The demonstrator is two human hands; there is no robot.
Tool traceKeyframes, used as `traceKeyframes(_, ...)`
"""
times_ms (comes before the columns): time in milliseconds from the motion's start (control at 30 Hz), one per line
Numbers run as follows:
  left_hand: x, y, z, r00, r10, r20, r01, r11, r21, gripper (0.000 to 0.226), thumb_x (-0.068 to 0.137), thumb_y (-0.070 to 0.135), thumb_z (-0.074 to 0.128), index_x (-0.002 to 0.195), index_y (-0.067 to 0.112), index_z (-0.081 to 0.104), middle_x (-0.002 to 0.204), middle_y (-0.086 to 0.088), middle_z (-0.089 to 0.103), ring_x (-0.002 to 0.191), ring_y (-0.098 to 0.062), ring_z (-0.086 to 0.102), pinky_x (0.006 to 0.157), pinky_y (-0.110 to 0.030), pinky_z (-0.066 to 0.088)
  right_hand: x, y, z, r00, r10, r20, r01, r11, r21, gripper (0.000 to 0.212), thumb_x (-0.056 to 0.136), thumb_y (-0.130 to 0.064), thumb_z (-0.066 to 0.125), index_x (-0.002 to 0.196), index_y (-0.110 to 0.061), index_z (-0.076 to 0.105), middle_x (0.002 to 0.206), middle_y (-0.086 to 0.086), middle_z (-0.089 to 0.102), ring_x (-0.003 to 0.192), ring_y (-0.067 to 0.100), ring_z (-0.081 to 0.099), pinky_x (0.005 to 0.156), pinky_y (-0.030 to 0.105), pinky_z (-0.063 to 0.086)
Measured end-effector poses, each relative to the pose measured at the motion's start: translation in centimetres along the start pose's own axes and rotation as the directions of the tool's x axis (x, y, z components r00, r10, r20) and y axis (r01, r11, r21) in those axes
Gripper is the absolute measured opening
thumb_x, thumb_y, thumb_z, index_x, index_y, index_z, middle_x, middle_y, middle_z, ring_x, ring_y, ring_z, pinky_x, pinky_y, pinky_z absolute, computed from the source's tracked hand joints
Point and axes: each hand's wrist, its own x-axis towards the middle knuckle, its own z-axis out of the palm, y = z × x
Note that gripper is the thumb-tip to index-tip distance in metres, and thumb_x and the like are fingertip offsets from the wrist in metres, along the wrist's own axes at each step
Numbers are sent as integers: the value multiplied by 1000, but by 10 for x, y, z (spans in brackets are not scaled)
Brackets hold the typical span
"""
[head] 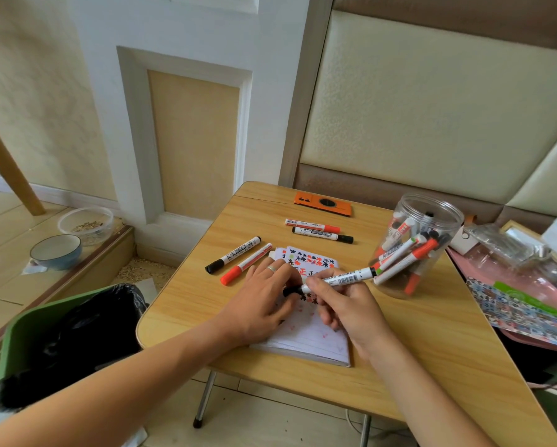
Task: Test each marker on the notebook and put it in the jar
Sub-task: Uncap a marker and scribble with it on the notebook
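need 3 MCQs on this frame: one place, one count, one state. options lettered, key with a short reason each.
1. Where is the jar relative to the notebook?
A. to its right
B. to its left
C. on top of it

2. How many markers lie loose on the table?
A. two
B. four
C. seven

3. What is the right hand doing?
A. resting flat, holding nothing
B. gripping a marker
C. lifting the jar

Key:
1 A, the jar stands right of the notebook.
2 B, one pair lies left of the notebook, one pair beyond it.
3 B, its fingers curl round the marker, black end by the left hand.
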Motion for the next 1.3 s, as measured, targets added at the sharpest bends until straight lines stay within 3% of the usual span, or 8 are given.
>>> traceKeyframes(133,1,0,1,999,-37,2,37,999,9,15,94,33,46,105,25,52,101,11,52,97,-14,46,88,-43,41,2,-4,-9,993,81,-83,-68,986,151,50,83,-56,70,103,-11,68,66,5,56,53,16,50,50,26,32)
traceKeyframes(300,1,1,0,998,-57,-16,56,998,-3,20,97,36,40,106,24,54,103,11,53,98,-14,46,90,-42,40,9,-3,-21,963,69,-260,3,963,269,7,98,-17,67,99,-10,63,73,7,65,52,13,59,45,19,45)
traceKeyframes(400,1,1,1,999,-23,-23,21,998,-67,19,104,34,39,108,22,52,103,11,51,96,-14,46,86,-38,42,8,2,-19,978,56,-200,-15,980,199,2,100,-7,63,98,-7,63,74,7,69,55,15,65,47,19,50)
traceKeyframes(633,4,-11,4,999,-29,-25,25,989,-143,43,94,52,58,126,24,62,111,5,53,103,-11,50,89,-24,44,1,7,-4,999,40,-18,-40,999,37,13,101,-16,63,99,-4,65,82,16,70,68,22,68,59,25,54)
traceKeyframes(800,5,-16,2,995,-60,-73,45,980,-192,29,93,41,66,111,19,71,100,6,57,95,-9,56,81,-25,47,-3,8,-4,999,-5,38,8,996,-91,12,96,-16,72,102,-9,65,72,10,70,66,18,66,62,27,53)
traceKeyframes(1033,5,-15,1,994,-58,-90,41,982,-183,17,95,32,65,101,17,69,93,10,53,87,-1,51,72,-9,33,-2,11,-2,999,-29,37,34,988,-148,15,95,-10,72,105,-4,62,65,6,68,61,16,62,56,26,50)
traceKeyframes(1233,6,-16,2,995,-73,-65,59,980,-187,14,96,30,68,101,16,69,92,8,54,86,-4,52,71,-11,34,0,13,-3,1000,-3,25,7,986,-167,12,96,-14,71,104,-8,63,68,6,69,65,19,64,60,28,52)
traceKeyframes(1300,7,-18,3,995,-88,-44,78,979,-187,19,96,36,65,102,19,69,92,9,54,87,-6,52,72,-14,35,1,11,-3,1000,-7,-8,7,995,-96,7,99,-8,64,105,-7,62,76,9,68,68,20,65,61,27,52)
